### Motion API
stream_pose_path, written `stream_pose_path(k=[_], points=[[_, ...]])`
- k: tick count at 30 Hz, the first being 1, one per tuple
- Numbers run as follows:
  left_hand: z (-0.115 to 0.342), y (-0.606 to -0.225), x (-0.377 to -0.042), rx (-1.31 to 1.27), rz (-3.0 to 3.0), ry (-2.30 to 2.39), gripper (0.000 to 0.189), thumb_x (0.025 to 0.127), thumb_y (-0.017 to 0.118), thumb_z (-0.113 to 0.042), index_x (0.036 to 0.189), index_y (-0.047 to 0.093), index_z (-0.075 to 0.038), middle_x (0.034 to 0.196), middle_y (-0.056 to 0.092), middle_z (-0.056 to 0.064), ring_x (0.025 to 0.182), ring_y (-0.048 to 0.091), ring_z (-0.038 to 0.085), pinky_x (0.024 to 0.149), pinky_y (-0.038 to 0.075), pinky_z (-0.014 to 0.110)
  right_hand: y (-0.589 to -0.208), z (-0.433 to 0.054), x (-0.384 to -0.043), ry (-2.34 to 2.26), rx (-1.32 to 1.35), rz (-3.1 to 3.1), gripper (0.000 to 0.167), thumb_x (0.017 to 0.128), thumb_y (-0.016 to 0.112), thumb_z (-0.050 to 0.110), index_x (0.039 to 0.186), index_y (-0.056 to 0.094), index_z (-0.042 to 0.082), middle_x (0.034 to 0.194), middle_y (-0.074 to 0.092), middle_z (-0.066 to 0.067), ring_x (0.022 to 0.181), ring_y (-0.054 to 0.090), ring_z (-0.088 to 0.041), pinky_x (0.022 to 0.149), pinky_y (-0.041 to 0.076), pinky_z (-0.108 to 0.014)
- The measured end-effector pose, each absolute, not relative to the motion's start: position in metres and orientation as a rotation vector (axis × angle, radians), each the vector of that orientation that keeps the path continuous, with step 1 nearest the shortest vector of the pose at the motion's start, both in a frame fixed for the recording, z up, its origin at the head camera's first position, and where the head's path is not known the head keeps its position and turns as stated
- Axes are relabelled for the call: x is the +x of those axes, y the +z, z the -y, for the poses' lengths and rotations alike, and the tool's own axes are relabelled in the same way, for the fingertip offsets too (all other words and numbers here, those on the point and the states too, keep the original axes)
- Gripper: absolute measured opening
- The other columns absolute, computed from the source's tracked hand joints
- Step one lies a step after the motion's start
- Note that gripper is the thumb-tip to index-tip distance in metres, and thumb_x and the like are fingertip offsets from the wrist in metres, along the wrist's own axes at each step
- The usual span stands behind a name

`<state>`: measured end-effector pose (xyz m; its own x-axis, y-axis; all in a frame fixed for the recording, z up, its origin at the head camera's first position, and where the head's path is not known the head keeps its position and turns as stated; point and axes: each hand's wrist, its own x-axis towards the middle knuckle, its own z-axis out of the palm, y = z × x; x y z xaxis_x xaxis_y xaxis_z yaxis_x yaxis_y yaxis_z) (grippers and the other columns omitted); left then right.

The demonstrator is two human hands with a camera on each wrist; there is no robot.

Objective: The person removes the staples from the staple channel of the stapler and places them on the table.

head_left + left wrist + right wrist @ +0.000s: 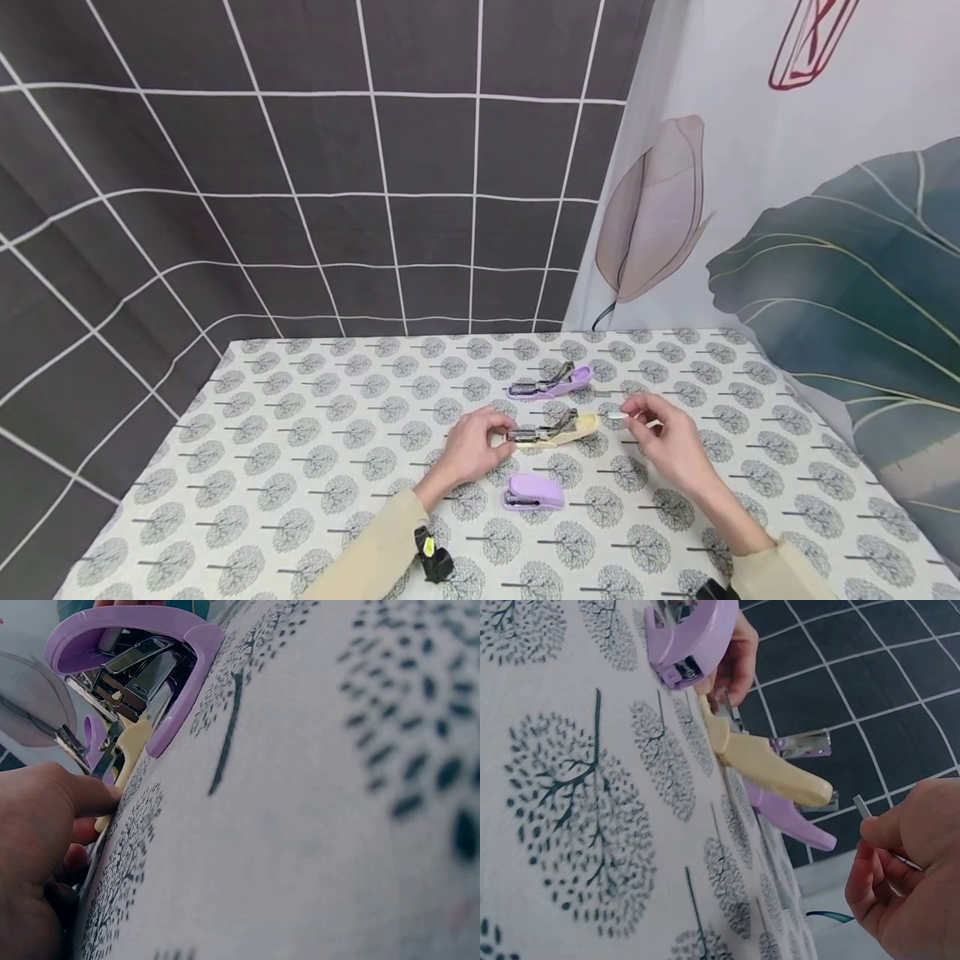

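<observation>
A pale yellow stapler [581,429] lies on the table with its metal top raised. My left hand [472,447] pinches its left end between thumb and fingers; in the left wrist view the thumb [94,796] meets the yellow body. To the right of that stapler, my right hand [667,437] holds a short strip of staples [617,415] between thumb and fingertip, apart from the stapler. The right wrist view shows the strip [862,806] as a small grey bar poking out of the pinch.
Beyond the yellow stapler lies a purple stapler [577,380], also opened up. Nearer me stands a second purple stapler [536,490] with its cover down. A tree-print cloth [300,492] covers the table, and a dark checked curtain [322,167] hangs behind it.
</observation>
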<state>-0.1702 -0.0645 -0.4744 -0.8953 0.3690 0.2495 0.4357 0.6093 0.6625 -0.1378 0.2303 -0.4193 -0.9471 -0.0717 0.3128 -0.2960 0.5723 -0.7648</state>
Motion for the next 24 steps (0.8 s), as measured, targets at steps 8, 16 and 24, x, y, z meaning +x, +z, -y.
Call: stream_pose_path(k=[8, 16, 24], points=[[0.064, -0.474, -0.171, -0.67, 2.756, -1.174, 0.026, 0.08, 0.082, -0.014, 0.105, 0.075, -0.014, 0.087, 0.061, -0.008, 0.067, 0.046, 0.005, 0.064, 0.041, 0.025, -0.426, -0.234, -0.137, 1.339, 0.283, 2.616, 0.016, 0.088, 0.063, -0.012, 0.102, 0.063, -0.006, 0.087, 0.063, -0.011, 0.073, 0.057, -0.02, 0.061, 0.05, -0.023], [0.064, -0.474, -0.171, -0.675, 2.751, -1.176, 0.026, 0.079, 0.082, -0.013, 0.104, 0.075, -0.013, 0.085, 0.061, -0.008, 0.066, 0.046, 0.005, 0.063, 0.04, 0.025, -0.441, -0.24, -0.139, 1.332, 0.279, 2.674, 0.019, 0.086, 0.064, -0.012, 0.103, 0.064, -0.005, 0.085, 0.064, -0.013, 0.069, 0.058, -0.018, 0.059, 0.051, -0.025], [0.064, -0.473, -0.17, -0.672, 2.757, -1.181, 0.026, 0.08, 0.081, -0.014, 0.105, 0.075, -0.014, 0.086, 0.061, -0.008, 0.066, 0.046, 0.005, 0.063, 0.04, 0.025, -0.454, -0.243, -0.142, 1.242, 0.309, 2.657, 0.019, 0.083, 0.069, -0.011, 0.099, 0.066, -0.001, 0.075, 0.058, -0.001, 0.062, 0.049, -0.011, 0.052, 0.044, -0.025]])
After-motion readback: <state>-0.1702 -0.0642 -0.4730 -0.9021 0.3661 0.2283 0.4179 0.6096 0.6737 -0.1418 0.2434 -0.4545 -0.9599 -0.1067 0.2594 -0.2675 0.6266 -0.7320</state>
